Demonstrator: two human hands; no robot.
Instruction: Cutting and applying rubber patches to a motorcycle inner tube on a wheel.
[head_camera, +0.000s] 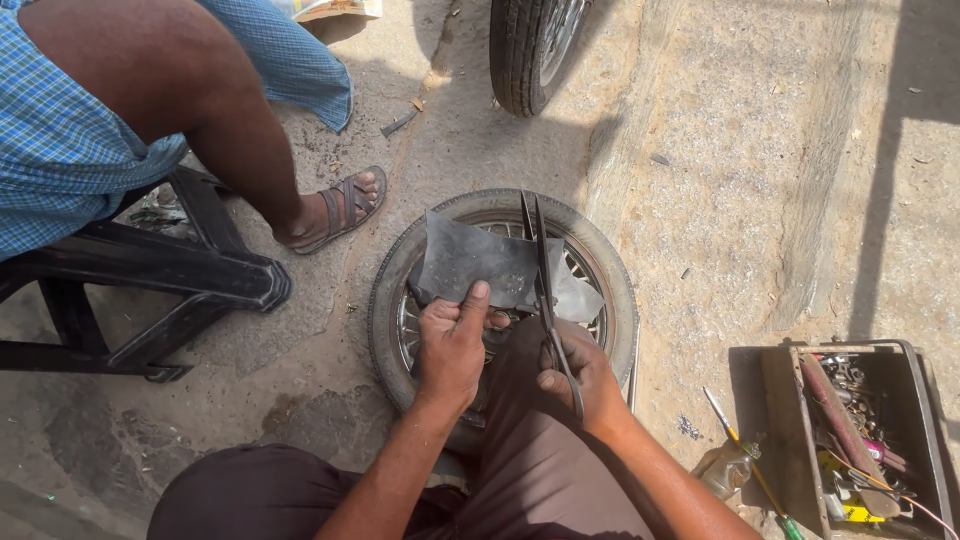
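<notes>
The left hand (452, 340) is closed on the near edge of a black rubber sheet (478, 265). The thumb lies on top of the sheet and the other fingers curl under it. The right hand (585, 385) is closed around the handles of a pair of scissors (543, 270). The scissors point away from the person, and their long blades are a little apart. The blades sit at the right part of the sheet, where the rubber meets them.

The rubber sheet is dark, thin and floppy, with bent and uneven edges. A lighter grey flap of it hangs to the right of the blades. The sheet is held just above a small wheel (400, 300) that lies flat on the ground (720, 180). The wheel has a black tyre and shiny metal spokes. The person's knee, in brown trousers, is right under the two hands.

Another person sits at the left on a black stool (200, 270), with one foot in a sandal (345, 205) near the wheel. A second tyre (525, 50) stands at the top. A box of tools (860, 430) sits on the ground at the bottom right corner, with a small bottle (725, 468) just beside it.
</notes>
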